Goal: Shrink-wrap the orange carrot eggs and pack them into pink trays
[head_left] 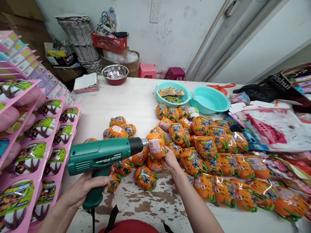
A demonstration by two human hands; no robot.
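Note:
My left hand (88,183) is wrapped round the handle of a green heat gun (102,151), whose metal nozzle points right. Right at the nozzle's tip, my right hand (170,159) holds an orange egg-shaped toy (156,145) with a printed label and barcode facing me. Whether nozzle and toy touch, I cannot tell. Below and around the toy lie loose orange eggs, one of them (145,178) on the worn tabletop. To the right of my right hand, several more wrapped orange eggs (206,147) are heaped and lined up in rows.
Pink trays of white eggs (31,158) stack high at the left. Two turquoise basins (211,100) stand at the back, one holding printed sachets (171,94). A metal bowl (115,74) sits near the far edge. Plastic packaging (274,129) covers the right side.

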